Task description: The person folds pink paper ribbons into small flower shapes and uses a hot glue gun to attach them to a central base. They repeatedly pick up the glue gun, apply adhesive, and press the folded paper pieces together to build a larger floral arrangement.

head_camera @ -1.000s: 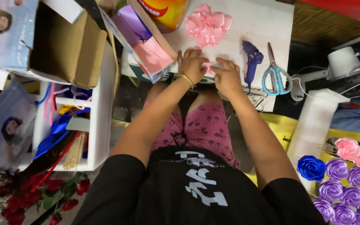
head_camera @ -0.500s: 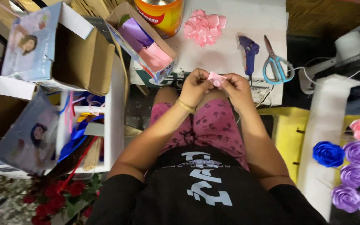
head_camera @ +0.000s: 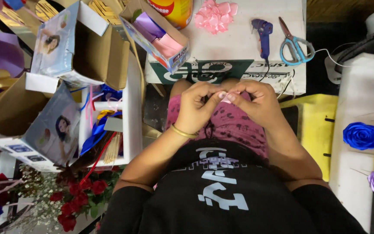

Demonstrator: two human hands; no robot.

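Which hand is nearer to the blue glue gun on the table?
Right. The right hand is just below the glue gun; the left hand is farther to the left. Both pinch a pink ribbon piece.

Both forearms angle inward over the lap, elbows bent. The left hand (head_camera: 195,108) and right hand (head_camera: 256,102) meet fingertip to fingertip, fingers curled, each grip pinched closed at thumb and forefinger, wrists level.

A white bench (head_camera: 239,41) stands ahead, a white shelf unit (head_camera: 128,121) at left, a yellow stool (head_camera: 310,125) right, over dark floor.
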